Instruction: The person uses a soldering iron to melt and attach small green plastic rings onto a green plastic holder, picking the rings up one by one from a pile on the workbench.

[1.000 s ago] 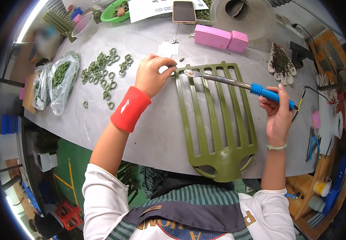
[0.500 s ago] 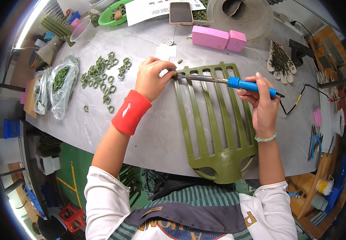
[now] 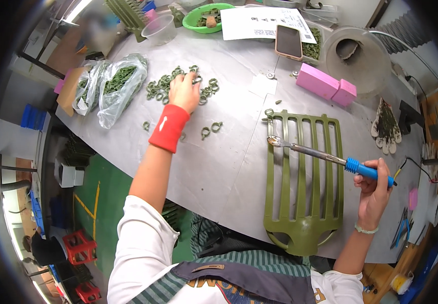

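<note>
My right hand (image 3: 373, 195) grips the blue handle of a soldering iron (image 3: 325, 154). Its broad, spoon-like metal tip is over the left tine of a green plastic rake head (image 3: 307, 202), whose slotted tines point away from me. One small green ring (image 3: 269, 112) is at the far end of that left tine. Over a loose pile of green plastic rings (image 3: 159, 87), my left hand (image 3: 184, 92), with a red wristband, has its fingers bent down. A ring shows between its thumb and index finger; the other fingertips are partly hidden.
Left of the pile lie clear bags (image 3: 120, 88) of green pieces. Two pink blocks (image 3: 320, 82), a phone (image 3: 288, 42) on a paper sheet and a grey duct hood (image 3: 361, 66) stand at the back. A stained glove (image 3: 386, 126) and blue-handled pliers (image 3: 402, 230) lie right.
My left hand has left the rake's far left corner and moved left to the ring pile. The iron's tip has drawn back from that corner toward me. The head view has shifted.
</note>
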`<state>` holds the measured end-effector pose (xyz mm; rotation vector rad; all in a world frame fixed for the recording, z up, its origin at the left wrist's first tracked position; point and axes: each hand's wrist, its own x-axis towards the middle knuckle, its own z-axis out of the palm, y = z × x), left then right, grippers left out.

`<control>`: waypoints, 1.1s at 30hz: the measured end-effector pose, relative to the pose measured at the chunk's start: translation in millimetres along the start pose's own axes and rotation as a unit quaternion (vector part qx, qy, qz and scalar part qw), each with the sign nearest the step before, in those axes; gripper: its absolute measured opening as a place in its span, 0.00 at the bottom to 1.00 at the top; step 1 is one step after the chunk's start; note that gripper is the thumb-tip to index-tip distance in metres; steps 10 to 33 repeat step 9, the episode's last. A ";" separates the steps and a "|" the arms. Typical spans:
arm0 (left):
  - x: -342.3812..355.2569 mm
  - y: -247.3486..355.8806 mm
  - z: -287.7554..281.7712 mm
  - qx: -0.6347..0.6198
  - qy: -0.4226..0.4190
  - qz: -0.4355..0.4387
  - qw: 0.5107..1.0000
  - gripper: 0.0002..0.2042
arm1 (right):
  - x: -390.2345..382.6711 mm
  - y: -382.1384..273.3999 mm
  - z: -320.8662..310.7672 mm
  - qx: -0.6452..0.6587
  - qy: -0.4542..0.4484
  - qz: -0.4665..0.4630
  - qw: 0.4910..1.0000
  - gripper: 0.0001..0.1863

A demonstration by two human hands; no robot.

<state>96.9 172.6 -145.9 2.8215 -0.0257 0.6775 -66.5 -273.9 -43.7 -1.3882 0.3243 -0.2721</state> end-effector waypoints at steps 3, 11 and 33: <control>5.7 -4.8 -18.5 -0.144 -0.184 -0.042 0.971 0.12 | 0.7 -0.8 0.6 -0.001 0.022 0.006 1.000 0.16; 35.2 -58.5 -24.9 0.055 -0.063 -0.137 0.987 0.20 | 1.2 -5.1 3.8 0.003 0.006 0.005 1.000 0.15; 35.2 -58.5 -24.9 0.055 -0.063 -0.137 0.987 0.20 | 1.2 -5.1 3.8 0.003 0.006 0.005 1.000 0.15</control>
